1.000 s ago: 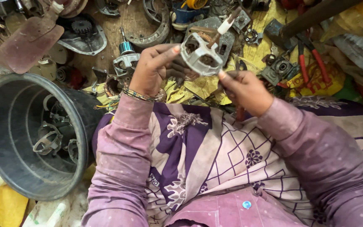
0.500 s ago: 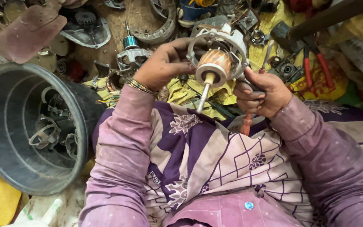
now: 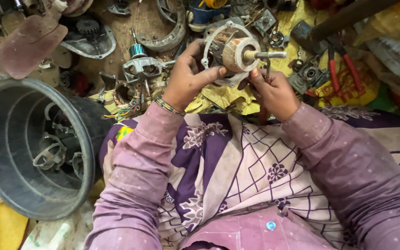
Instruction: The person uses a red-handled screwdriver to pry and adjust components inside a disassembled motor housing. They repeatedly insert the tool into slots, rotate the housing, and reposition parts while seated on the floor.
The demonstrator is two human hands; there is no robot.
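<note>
Motor rotor [image 3: 235, 52] now turned since half a second ago: shaft is pointing right instead of down toward the lap. Left hand [image 3: 188, 76] is gripping the rotor's metal end frame, fingers wrapped round its rim, thumb pressing the near edge. Right hand [image 3: 270, 90] is sitting just below the shaft, fingers curled shut around a thin tool; fingertips touching the rotor. Floor beyond is lying littered with motor parts; red-handled pliers [image 3: 341, 65] far right; grey bucket [image 3: 5, 185] holding scrap at left.
</note>
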